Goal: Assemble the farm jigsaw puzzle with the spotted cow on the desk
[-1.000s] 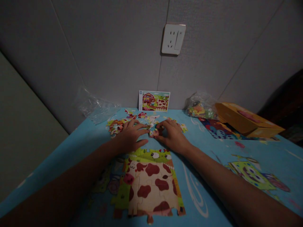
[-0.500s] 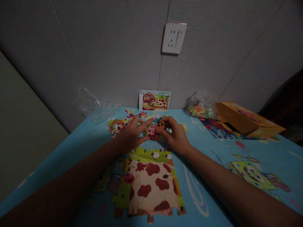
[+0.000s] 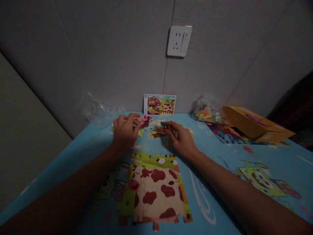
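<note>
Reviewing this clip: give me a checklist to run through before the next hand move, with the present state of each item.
1. Left hand has the pink piece in its grip: ok.
2. Right hand holds just one piece: cannot tell, fingers hide it.
3. Joined cow section is uncovered by the hands: ok.
4. Cow section's near edge is straight: not ok, a tab sticks out.
5. Picture card stands upright, unblocked: ok.

A grey panelled wall bearing a white socket plate, upper centre, rises in dim light behind a blue cartoon-print surface.
</note>
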`<state>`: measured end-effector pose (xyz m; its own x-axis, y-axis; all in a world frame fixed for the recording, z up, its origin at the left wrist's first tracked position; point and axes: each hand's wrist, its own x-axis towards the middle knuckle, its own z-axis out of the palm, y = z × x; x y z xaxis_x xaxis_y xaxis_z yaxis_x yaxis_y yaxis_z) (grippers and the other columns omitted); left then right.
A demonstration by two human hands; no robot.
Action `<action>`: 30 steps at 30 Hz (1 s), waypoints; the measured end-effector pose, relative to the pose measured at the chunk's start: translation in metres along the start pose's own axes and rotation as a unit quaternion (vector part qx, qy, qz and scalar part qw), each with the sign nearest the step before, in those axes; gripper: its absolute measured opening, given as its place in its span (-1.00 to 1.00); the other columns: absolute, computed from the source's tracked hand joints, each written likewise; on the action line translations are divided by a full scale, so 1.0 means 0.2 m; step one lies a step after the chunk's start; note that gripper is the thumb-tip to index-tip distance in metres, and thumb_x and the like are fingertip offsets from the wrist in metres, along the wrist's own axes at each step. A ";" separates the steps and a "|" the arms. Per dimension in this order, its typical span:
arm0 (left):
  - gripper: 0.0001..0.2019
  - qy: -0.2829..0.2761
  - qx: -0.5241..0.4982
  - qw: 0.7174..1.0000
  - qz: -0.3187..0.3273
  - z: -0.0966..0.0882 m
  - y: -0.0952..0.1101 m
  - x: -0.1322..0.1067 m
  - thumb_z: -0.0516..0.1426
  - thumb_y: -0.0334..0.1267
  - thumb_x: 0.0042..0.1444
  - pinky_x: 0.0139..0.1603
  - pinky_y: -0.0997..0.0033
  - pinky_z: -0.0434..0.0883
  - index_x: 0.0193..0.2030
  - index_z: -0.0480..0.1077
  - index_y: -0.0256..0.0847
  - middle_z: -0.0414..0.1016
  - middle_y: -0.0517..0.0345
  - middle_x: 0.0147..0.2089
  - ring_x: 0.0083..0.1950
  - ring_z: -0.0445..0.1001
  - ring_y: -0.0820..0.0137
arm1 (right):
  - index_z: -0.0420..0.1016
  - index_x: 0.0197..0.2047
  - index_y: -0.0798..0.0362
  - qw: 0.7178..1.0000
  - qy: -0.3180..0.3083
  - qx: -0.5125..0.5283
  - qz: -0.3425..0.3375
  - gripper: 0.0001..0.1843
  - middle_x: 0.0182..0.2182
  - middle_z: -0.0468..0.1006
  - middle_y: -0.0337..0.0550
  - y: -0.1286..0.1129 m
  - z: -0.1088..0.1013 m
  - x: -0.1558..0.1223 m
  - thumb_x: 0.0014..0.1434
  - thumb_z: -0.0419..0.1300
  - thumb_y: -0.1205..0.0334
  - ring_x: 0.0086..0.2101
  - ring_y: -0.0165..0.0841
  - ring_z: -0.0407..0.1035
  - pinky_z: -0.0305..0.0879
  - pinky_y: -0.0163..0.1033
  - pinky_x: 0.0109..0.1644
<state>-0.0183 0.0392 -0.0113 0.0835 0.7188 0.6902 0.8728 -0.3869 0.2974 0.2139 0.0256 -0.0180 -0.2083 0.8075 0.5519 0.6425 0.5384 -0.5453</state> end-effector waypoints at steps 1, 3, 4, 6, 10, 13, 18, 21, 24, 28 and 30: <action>-0.81 0.003 0.003 1.000 -0.005 0.00 0.00 0.00 0.12 -0.17 0.22 0.05 0.12 0.18 -0.06 0.38 -0.15 0.56 0.11 -0.22 -0.07 0.38 0.17 | 0.45 0.04 -0.01 1.000 -0.008 -0.002 -0.007 -0.69 -0.03 0.59 -0.06 0.00 0.00 0.00 0.24 0.10 0.28 -0.02 -0.15 0.44 0.30 0.03 0.08; -0.85 0.005 0.007 1.000 -0.020 -0.01 0.01 0.00 0.12 -0.15 0.22 0.05 0.13 0.18 -0.15 0.35 -0.14 0.54 0.11 -0.21 -0.08 0.40 0.19 | 0.46 0.05 -0.01 1.000 -0.019 -0.005 -0.016 -0.70 -0.04 0.59 -0.04 0.00 0.00 0.00 0.25 0.10 0.26 -0.01 -0.14 0.44 0.28 0.05 0.10; -0.85 0.004 0.007 1.000 -0.027 -0.01 0.01 0.01 0.12 -0.14 0.22 0.05 0.14 0.18 -0.18 0.34 -0.14 0.54 0.11 -0.23 -0.08 0.41 0.19 | 0.47 0.04 0.00 0.999 -0.025 -0.008 -0.018 -0.71 -0.06 0.60 -0.04 0.00 0.00 0.00 0.25 0.11 0.25 -0.02 -0.14 0.44 0.28 0.05 0.09; -0.84 0.002 0.009 0.999 -0.036 -0.01 0.02 0.01 0.11 -0.12 0.23 0.05 0.14 0.18 -0.22 0.33 -0.15 0.53 0.12 -0.26 -0.09 0.41 0.19 | 0.48 0.03 0.01 0.999 -0.036 -0.011 -0.020 -0.71 -0.09 0.61 -0.04 0.00 0.00 0.00 0.25 0.12 0.23 -0.06 -0.14 0.45 0.30 0.03 0.06; -0.81 -0.009 0.017 0.999 -0.026 -0.02 0.03 0.01 0.12 -0.09 0.23 0.07 0.09 0.17 -0.29 0.37 -0.16 0.54 0.10 -0.25 -0.09 0.40 0.19 | 0.49 -0.01 0.02 0.998 -0.057 -0.019 -0.020 -0.73 -0.16 0.61 -0.03 0.00 0.00 0.00 0.24 0.14 0.22 -0.13 -0.16 0.44 0.31 -0.01 -0.02; -0.86 -0.021 0.036 0.999 -0.005 -0.01 0.01 0.00 0.17 -0.13 0.19 0.08 0.03 0.14 -0.28 0.43 -0.15 0.57 0.08 -0.19 -0.01 0.36 0.13 | 0.50 -0.04 0.02 0.998 -0.048 -0.025 -0.021 -0.76 -0.21 0.61 -0.05 0.00 0.00 -0.01 0.22 0.14 0.25 -0.16 -0.17 0.43 0.30 -0.04 -0.03; -0.93 -0.068 0.069 0.995 0.019 -0.01 -0.01 -0.01 0.24 -0.20 0.09 0.08 -0.07 0.14 -0.35 0.54 -0.09 0.54 0.09 -0.02 0.06 0.28 0.06 | 0.41 0.08 -0.01 0.999 -0.015 0.018 -0.022 -0.62 -0.06 0.58 -0.05 0.00 0.00 -0.01 0.17 0.14 0.36 -0.11 -0.20 0.45 0.32 -0.07 -0.02; -0.92 -0.086 0.067 0.994 -0.006 0.00 -0.01 -0.01 0.27 -0.20 0.05 0.06 -0.08 0.18 -0.43 0.57 -0.07 0.47 0.06 0.07 0.09 0.27 0.03 | 0.31 0.18 -0.04 1.000 -0.010 0.024 -0.004 -0.51 -0.06 0.58 -0.05 -0.01 0.00 -0.01 0.17 0.15 0.34 -0.11 -0.19 0.46 0.34 -0.08 -0.06; -0.86 -0.058 0.054 0.997 -0.018 0.01 -0.01 -0.02 0.25 -0.12 0.07 0.08 -0.08 0.19 -0.42 0.60 -0.06 0.40 0.02 0.13 0.13 0.26 0.02 | 0.29 0.20 -0.02 1.000 -0.007 0.018 0.007 -0.50 -0.13 0.60 -0.05 -0.01 0.00 -0.01 0.18 0.15 0.33 -0.17 -0.19 0.47 0.34 -0.09 -0.09; -0.69 -0.010 0.037 0.999 -0.031 0.01 -0.01 -0.01 0.15 0.02 0.16 0.12 -0.06 0.19 -0.42 0.60 -0.09 0.40 0.01 0.12 0.12 0.28 0.06 | 0.35 0.12 -0.03 1.000 -0.019 0.004 -0.002 -0.56 -0.13 0.58 -0.06 0.00 0.01 -0.01 0.16 0.16 0.36 -0.20 -0.23 0.45 0.34 -0.11 -0.10; -0.67 -0.009 0.043 0.997 -0.063 0.01 -0.02 0.00 0.12 -0.01 0.18 0.11 -0.08 0.19 -0.44 0.58 -0.13 0.42 -0.01 0.10 0.10 0.29 0.05 | 0.39 0.08 -0.03 0.999 -0.031 -0.018 -0.010 -0.58 -0.14 0.56 -0.06 0.02 0.01 -0.01 0.14 0.17 0.38 -0.21 -0.23 0.43 0.32 -0.11 -0.10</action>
<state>-0.0208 0.0426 -0.0147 -0.0221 0.7688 0.6391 0.9145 -0.2427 0.3236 0.2145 0.0262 -0.0231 -0.2657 0.8112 0.5209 0.6638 0.5458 -0.5114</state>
